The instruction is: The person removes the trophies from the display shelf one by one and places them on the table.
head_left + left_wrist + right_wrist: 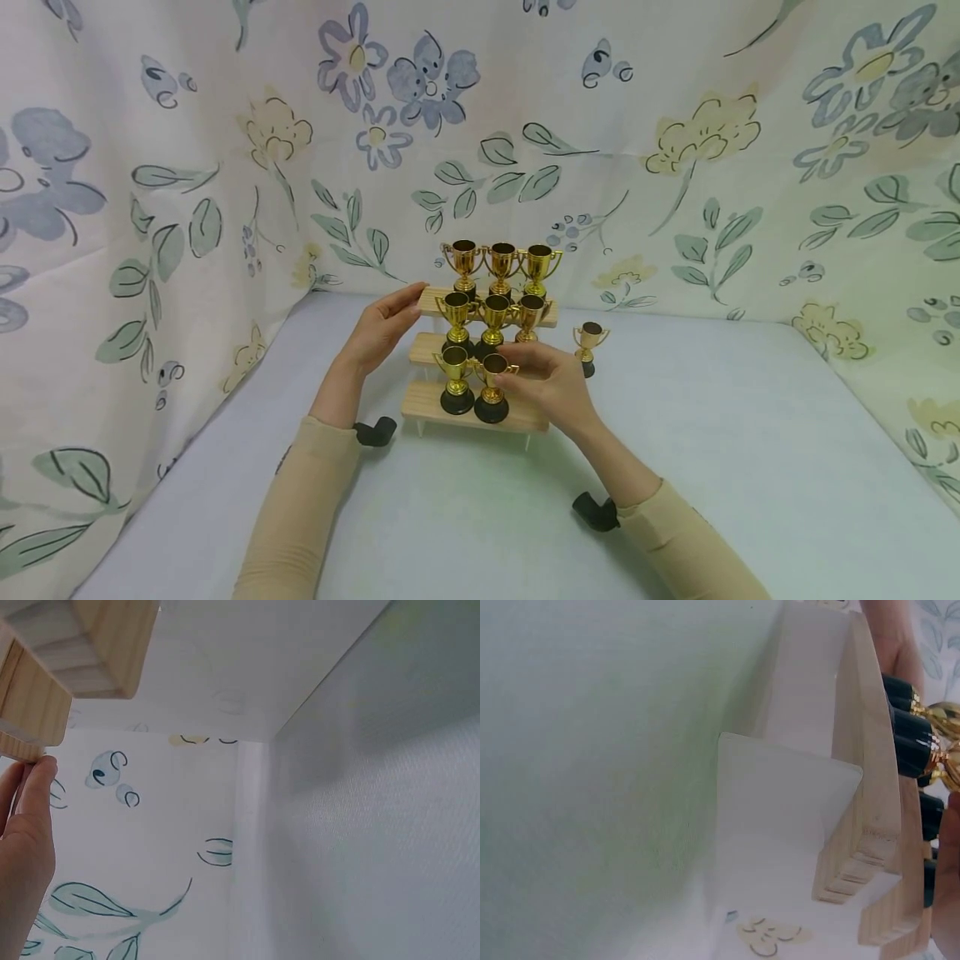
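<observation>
A three-tier wooden stand (429, 398) holds small gold trophies with black bases: three on the top tier, three on the middle, two on the bottom. My right hand (551, 387) pinches the right trophy (492, 407) of the bottom tier by its cup; its base is at the board. At the stand's upper left, my left hand (377, 333) touches the end of the top board with its fingertips. The left wrist view has that hand (26, 840) at a board's end (34, 701). In the right wrist view, fingers (949, 877) show beside black bases at the edge.
One more trophy (590, 333) stands on the white table (712, 450), right of the stand. A floral curtain (480, 108) hangs behind and along both sides. Each wrist carries a black device, the left one (377, 432) near the stand's front left corner.
</observation>
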A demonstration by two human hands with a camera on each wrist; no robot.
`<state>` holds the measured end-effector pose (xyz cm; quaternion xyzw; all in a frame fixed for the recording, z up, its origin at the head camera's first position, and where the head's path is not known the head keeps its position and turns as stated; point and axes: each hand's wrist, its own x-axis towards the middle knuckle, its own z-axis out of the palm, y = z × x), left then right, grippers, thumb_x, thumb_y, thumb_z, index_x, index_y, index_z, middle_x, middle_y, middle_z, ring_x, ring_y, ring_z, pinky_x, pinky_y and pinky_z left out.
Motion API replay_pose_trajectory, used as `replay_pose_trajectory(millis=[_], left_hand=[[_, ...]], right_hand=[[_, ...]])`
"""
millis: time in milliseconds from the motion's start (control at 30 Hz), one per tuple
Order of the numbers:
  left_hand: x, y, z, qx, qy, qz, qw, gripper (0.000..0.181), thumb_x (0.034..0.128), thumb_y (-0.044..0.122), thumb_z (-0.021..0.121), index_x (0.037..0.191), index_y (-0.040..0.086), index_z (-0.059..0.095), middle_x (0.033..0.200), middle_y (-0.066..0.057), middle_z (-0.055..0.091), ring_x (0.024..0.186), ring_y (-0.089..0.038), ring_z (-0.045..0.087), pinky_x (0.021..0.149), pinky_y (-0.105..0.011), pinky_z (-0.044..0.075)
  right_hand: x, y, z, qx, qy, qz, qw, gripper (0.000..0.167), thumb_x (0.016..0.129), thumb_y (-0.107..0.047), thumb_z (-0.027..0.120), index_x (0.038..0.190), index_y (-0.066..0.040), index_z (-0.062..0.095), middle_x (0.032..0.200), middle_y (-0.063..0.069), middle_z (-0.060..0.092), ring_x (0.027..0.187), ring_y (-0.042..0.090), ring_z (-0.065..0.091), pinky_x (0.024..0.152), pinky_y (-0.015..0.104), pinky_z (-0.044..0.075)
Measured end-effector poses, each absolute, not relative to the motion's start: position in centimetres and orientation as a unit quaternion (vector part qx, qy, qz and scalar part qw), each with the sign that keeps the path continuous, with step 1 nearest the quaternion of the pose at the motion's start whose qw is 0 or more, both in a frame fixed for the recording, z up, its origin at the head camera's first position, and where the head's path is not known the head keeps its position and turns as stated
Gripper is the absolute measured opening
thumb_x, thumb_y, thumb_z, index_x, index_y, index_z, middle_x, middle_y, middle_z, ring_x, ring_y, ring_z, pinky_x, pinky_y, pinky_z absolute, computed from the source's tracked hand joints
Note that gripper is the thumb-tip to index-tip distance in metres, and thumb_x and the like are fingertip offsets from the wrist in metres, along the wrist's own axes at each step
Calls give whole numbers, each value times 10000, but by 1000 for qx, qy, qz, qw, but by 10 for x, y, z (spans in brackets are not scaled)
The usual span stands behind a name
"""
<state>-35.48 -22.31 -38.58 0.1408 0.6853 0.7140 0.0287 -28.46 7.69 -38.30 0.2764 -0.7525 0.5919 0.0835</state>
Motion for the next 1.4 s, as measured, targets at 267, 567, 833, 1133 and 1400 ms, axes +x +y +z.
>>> replay_pose_trajectory(millis=[267, 567, 833, 1133, 1400], left_hand=[[-355, -222, -386, 137, 679, 720, 30, 527, 1041, 128, 494, 1543, 88, 338, 1618, -92, 337, 1501, -201, 330, 1273, -313, 284], [-354, -222, -384, 136, 683, 717, 31, 529, 1043, 143, 496, 1545, 96, 336, 1616, -98, 340, 1495, -203, 342, 1281, -329, 266], [-353, -221, -383, 134, 682, 718, 32, 532, 1042, 137, 496, 1547, 97, 332, 1621, -93, 331, 1497, -198, 338, 1277, -322, 275], [-352, -221, -382, 132, 678, 722, 34, 529, 1042, 119, 490, 1546, 90, 331, 1622, -88, 329, 1497, -193, 336, 1273, -316, 280], [-353, -221, -383, 134, 680, 721, 32, 532, 1041, 118, 493, 1546, 86, 330, 1627, -87, 320, 1515, -207, 304, 1281, -334, 262]], right_hand=[[-283, 75, -385, 264, -766, 579, 90, 337, 791, -107, 827, 1112, -64, 736, 1098, 155, 751, 899, -14, 700, 840, 198, 611], [-281, 75, -385, 269, -767, 574, 100, 314, 806, -113, 816, 1108, -81, 739, 1076, 143, 757, 905, -1, 702, 846, 206, 611], [-281, 75, -386, 268, -767, 575, 94, 312, 813, -132, 812, 1112, -84, 738, 1091, 138, 752, 916, 3, 706, 850, 216, 616], [-281, 78, -386, 271, -763, 578, 99, 303, 817, -122, 808, 1109, -78, 740, 1084, 138, 753, 915, -15, 696, 851, 213, 616], [-281, 84, -384, 271, -764, 578, 96, 306, 819, -119, 803, 1116, -78, 738, 1083, 146, 758, 901, -28, 700, 843, 207, 615]])
